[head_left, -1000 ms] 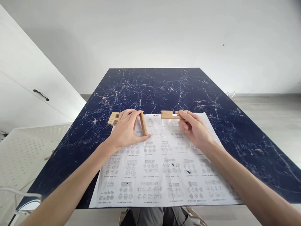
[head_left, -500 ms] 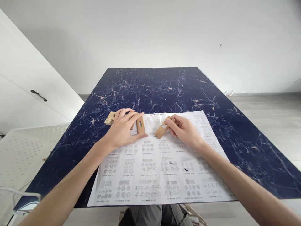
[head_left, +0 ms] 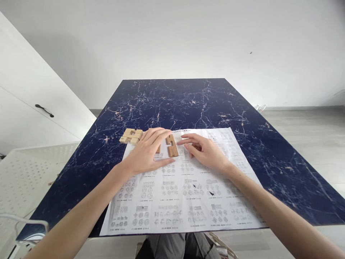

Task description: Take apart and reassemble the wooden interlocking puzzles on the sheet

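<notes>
A notched wooden puzzle block (head_left: 173, 149) with small dark marks lies on the printed sheet (head_left: 167, 198). My left hand (head_left: 148, 149) arches palm-down with fingers and thumb spread around this block's far and near ends; whether the tips touch it I cannot tell. Another wooden block (head_left: 158, 149) shows in part beneath that hand, the rest hidden. My right hand (head_left: 205, 149) is just right of the notched block, fingers stretched out and holding nothing. Several paler wooden blocks (head_left: 131, 136), set close together, sit beyond the left hand's knuckles at the sheet's far left corner.
The sheet of small diagrams covers the near part of a dark blue marbled table (head_left: 172, 100). A white cabinet with a black handle (head_left: 44, 110) stands at the left. Beside the table's left edge is a white perforated surface (head_left: 35, 169).
My right hand has let go of its wooden block and its fingers have straightened. A notched block now lies between the hands. My left hand has shifted slightly right and its fingers have spread.
</notes>
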The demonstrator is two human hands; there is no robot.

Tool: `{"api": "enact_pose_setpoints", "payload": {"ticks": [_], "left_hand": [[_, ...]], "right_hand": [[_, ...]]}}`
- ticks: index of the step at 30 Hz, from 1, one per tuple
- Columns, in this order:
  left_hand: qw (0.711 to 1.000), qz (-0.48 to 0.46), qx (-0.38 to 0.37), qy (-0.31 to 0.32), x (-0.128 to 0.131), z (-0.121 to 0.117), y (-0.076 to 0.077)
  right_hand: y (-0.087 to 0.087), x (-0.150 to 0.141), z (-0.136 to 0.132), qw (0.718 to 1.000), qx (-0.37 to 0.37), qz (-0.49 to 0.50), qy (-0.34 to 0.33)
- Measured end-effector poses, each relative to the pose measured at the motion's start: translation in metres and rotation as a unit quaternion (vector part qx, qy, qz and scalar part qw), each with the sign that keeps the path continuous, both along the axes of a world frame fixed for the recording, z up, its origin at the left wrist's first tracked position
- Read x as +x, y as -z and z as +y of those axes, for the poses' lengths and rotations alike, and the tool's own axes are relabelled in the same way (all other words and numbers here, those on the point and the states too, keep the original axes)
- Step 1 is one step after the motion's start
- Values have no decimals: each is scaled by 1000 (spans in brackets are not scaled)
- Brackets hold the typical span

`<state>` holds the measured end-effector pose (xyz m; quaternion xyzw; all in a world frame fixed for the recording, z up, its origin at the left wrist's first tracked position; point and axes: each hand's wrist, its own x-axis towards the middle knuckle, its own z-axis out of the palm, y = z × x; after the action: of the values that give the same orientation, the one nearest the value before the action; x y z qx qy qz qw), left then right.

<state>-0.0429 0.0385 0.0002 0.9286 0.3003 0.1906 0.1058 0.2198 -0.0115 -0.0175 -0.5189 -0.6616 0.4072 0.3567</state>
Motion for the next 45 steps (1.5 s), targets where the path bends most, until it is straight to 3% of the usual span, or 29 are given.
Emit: {"api": "enact_pose_setpoints", "payload": {"ticks": [7,13,28,32,40,45], "left_hand": [[999,36,27,-5,12,-1,6],[998,8,26,-54,6,0,6],[994,-17,49,-99,-1,-7,10],[986,-5,75,-148,-11,-18,10],[976,-4,77,-206,-53,-58,15],[963,7,75,-258,-80,-73,19]], "right_hand": [[1,-2,0,1000,-6,11,8],[0,-2,-1,1000,-8,6,9],[3,1,-2,1000,10,0,4],[-3,4,-23,1000,8,-27,6],[-7,24,-101,999,-4,-37,7],[-1,37,-119,999,3,11,50]]}}
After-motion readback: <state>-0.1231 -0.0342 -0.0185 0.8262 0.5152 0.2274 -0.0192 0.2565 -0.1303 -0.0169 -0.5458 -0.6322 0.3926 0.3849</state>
